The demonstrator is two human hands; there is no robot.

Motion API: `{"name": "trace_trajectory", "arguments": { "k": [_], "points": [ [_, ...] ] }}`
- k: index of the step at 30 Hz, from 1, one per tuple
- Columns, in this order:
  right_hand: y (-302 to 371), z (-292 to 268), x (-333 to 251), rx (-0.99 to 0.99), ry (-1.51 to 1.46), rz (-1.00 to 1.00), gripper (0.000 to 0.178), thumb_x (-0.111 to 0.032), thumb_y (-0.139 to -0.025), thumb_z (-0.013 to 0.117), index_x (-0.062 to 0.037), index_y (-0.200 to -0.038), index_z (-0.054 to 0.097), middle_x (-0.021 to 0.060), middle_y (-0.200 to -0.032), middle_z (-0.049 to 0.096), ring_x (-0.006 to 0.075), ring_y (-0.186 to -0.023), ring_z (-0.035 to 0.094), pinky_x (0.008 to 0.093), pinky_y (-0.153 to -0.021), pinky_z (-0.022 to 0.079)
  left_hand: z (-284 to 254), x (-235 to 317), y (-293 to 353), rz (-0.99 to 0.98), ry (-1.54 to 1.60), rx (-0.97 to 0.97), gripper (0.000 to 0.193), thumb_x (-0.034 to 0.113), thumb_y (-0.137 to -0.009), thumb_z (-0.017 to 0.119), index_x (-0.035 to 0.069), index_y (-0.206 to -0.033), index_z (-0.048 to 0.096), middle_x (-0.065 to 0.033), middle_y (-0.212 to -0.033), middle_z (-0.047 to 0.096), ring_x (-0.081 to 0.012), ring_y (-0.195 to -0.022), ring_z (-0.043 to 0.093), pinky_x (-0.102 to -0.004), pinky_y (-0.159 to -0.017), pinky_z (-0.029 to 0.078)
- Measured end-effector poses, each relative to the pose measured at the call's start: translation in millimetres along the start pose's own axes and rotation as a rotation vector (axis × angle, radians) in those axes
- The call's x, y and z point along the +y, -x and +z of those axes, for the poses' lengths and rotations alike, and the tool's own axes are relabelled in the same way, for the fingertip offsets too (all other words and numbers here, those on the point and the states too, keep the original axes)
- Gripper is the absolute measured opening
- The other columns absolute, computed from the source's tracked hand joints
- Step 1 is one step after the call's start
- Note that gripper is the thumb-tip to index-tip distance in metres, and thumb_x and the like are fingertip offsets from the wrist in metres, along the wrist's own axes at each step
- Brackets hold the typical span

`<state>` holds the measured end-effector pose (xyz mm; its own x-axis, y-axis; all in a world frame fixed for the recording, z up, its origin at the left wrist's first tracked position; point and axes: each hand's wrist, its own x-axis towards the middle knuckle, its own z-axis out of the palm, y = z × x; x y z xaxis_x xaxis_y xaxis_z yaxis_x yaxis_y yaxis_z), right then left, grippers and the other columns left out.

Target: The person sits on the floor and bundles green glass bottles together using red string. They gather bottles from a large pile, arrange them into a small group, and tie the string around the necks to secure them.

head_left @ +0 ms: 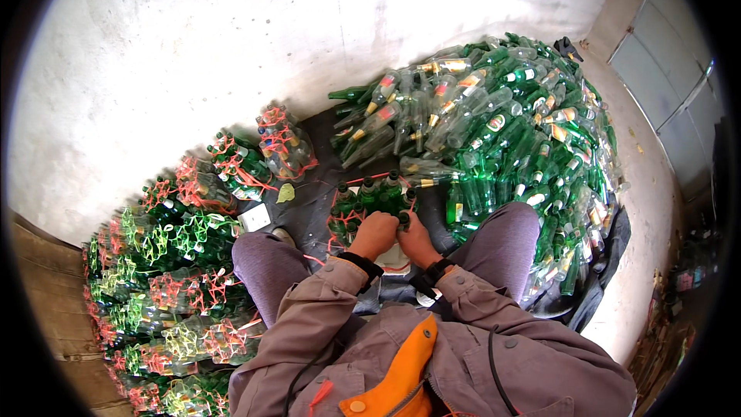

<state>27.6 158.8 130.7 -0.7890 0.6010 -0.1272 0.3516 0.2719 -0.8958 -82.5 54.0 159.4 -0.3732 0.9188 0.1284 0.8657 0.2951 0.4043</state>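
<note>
A bundle of green glass bottles (367, 194) is placed upright on a dark sheet (315, 215), between the two bent knees of the seated person. Red cord is wrapped around its sides, and the dark bottle mouths are turned upward. The left hand (375, 235) and the right hand (417, 239) are held close together at the near edge of this bundle, just beside one bottle neck (404, 220). The fingers of the left hand are seen curled inward, and those of the right hand are bent toward the same neck; whether the cord or the glass is pinched by either hand cannot be told. A black watch (439, 269) is worn on the right wrist.

To the right, loose green and clear bottles are heaped in a large pile (502, 135). On many of them labels in white, red, gold and orange are shown, one being an oval with a red middle (496, 122); their printing is too small to be read. To the left, many tied bundles (189, 291) are set in rows, wrapped with red and yellow-green cord. A yellowish leaf (285, 192) is found near a white square object (255, 218), before the pale wall (193, 38).
</note>
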Motion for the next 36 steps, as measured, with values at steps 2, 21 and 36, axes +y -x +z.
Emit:
{"name": "trace_trajectory", "arguments": {
  "k": [2, 21, 36],
  "points": [
    [0, 2, 2, 0.029, 0.006, -0.020, 0.038, -0.022, -0.091, 0.062, -0.0096, -0.126, 0.054, 0.0254, -0.110, 0.066, 0.0472, -0.105, 0.061, 0.0500, -0.084, 0.051, 2, 4, 1, -0.013, 0.001, 0.023, 0.010, 0.009, -0.078, 0.058, 0.005, -0.077, 0.067, -0.0146, -0.081, 0.066, -0.0355, -0.085, 0.063, -0.0462, -0.076, 0.050],
    [-4, 1, 8, -0.024, 0.010, -0.026, 0.033, -0.019, -0.092, 0.061, -0.0074, -0.122, 0.051, 0.0220, -0.110, 0.066, 0.0434, -0.106, 0.063, 0.0442, -0.084, 0.050, 7, -2, 0, -0.018, -0.032, 0.058, 0.010, 0.009, -0.078, 0.059, 0.006, -0.078, 0.068, -0.0148, -0.080, 0.066, -0.0365, -0.081, 0.062, -0.0465, -0.076, 0.050],
    [-9, 2, 17, -0.073, 0.008, 0.026, 0.033, -0.015, -0.091, 0.065, -0.0080, -0.121, 0.053, 0.0167, -0.110, 0.068, 0.0353, -0.107, 0.065, 0.0402, -0.089, 0.050, -9, 3, -8, -0.208, 0.104, -0.100, 0.013, 0.014, -0.082, 0.060, 0.006, -0.083, 0.071, -0.0168, -0.085, 0.068, -0.0390, -0.085, 0.064, -0.0511, -0.076, 0.051]
  ]
}}
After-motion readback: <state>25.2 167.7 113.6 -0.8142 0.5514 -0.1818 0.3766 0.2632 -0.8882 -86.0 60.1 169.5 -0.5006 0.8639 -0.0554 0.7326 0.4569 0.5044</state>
